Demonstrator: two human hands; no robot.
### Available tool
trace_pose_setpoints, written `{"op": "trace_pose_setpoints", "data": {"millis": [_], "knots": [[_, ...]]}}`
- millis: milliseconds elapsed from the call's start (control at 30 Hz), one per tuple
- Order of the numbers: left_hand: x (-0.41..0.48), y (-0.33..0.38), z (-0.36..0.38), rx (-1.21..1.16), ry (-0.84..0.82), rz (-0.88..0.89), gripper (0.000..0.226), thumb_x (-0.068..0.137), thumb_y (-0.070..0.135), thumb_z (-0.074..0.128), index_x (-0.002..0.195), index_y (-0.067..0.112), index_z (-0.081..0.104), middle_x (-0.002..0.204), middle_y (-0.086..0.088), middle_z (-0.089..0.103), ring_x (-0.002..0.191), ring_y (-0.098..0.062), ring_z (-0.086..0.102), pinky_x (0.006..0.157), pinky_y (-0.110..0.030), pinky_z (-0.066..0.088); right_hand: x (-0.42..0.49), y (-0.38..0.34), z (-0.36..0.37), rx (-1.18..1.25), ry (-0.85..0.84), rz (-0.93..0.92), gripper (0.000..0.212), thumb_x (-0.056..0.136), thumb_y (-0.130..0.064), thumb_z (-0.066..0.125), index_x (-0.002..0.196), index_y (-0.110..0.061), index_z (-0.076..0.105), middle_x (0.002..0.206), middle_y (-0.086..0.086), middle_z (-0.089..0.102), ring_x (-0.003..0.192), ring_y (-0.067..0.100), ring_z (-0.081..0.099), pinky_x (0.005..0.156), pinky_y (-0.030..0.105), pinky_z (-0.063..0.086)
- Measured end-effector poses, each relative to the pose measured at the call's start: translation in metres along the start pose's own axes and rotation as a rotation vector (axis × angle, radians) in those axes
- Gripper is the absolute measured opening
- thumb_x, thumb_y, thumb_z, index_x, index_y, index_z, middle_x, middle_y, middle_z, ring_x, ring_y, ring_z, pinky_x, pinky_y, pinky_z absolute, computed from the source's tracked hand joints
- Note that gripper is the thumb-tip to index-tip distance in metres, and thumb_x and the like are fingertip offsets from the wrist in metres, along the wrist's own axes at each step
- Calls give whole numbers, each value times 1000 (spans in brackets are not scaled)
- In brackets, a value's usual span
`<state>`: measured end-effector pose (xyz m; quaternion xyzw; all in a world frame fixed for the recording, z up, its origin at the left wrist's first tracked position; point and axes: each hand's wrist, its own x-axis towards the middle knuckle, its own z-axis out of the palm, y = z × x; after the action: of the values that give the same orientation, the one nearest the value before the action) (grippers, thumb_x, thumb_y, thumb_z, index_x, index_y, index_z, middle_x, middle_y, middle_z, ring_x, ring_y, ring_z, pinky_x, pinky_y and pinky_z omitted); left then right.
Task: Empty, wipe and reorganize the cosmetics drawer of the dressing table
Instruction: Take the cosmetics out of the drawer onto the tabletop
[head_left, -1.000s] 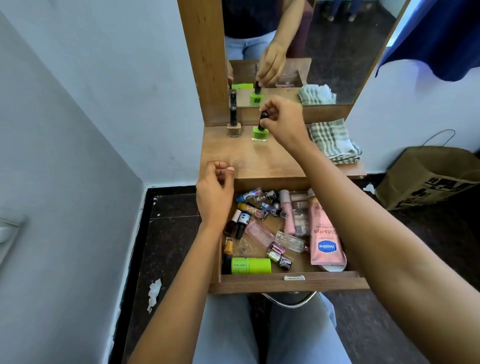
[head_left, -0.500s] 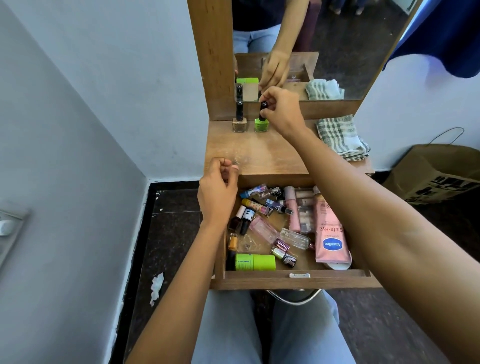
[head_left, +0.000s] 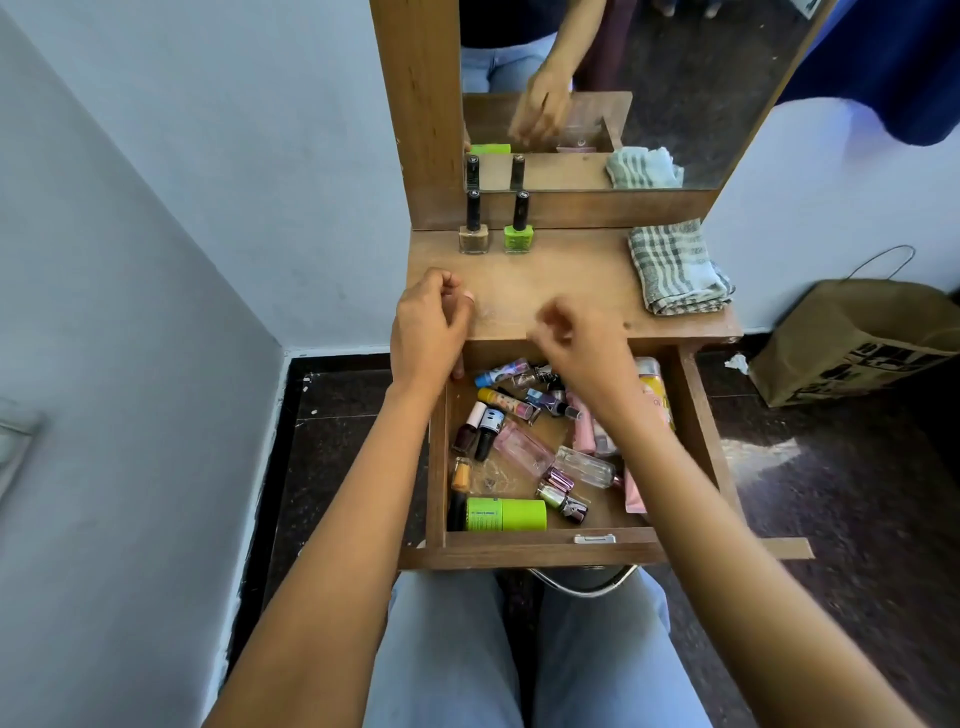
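Open wooden drawer (head_left: 519, 543) of jumbled cosmetics (head_left: 522, 449) below the tabletop's (head_left: 561, 280) front edge. Left hand (head_left: 428, 327) clenched at that edge; right hand (head_left: 582, 353) blurred over the drawer's rear, grasp indeterminable. Risk: hasty reaching may crack clear glass bottles (head_left: 584, 467).

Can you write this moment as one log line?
drawer: open, cluttered | tabletop: beige polish, green polish upright, cloth folded | left hand: curled, at tabletop edge | right hand: blurred, over drawer
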<state>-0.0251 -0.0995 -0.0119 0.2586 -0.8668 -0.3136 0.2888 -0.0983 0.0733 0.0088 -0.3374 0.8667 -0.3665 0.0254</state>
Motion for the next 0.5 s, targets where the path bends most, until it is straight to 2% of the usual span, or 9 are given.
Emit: {"op": "trace_pose_setpoints", "data": {"millis": [100,200,300,400,500], "knots": [[0,-4,6,76,-20,98,25,92,33,54,106,13,60,101,-2,64,96,-15,58,82,-30,48,-39,26,13,-275,-259,183,35,79,-27,73,109,-14,59,104,8,59,97,28,59,75,32,43],[8,-4,10,174,-1,121,28,94,34,49,104,11,59,103,-5,63,98,-21,56,85,-36,44,-56,36,20,-400,-359,233,48,80,-20,71,121,-12,47,117,14,56,107,34,56,79,37,46],[18,-6,13,297,25,99,34,96,35,39,107,7,55,107,-11,59,100,-27,54,85,-40,44,-55,40,24,-401,-315,214,38,83,-16,63,118,-12,47,115,12,58,104,35,58,74,38,46],[20,-9,18,403,11,127,38,95,37,36,111,7,54,112,-11,59,106,-28,53,90,-40,41,-52,45,25,-342,-252,185,26,82,-18,64,107,-14,56,104,12,63,95,35,61,73,38,47],[19,-11,18,405,-33,168,41,95,38,34,116,8,54,118,-11,59,110,-27,53,95,-39,39,-52,50,25,-211,-148,155,17,79,-16,67,96,-13,65,90,11,67,86,30,63,73,36,49]]}}
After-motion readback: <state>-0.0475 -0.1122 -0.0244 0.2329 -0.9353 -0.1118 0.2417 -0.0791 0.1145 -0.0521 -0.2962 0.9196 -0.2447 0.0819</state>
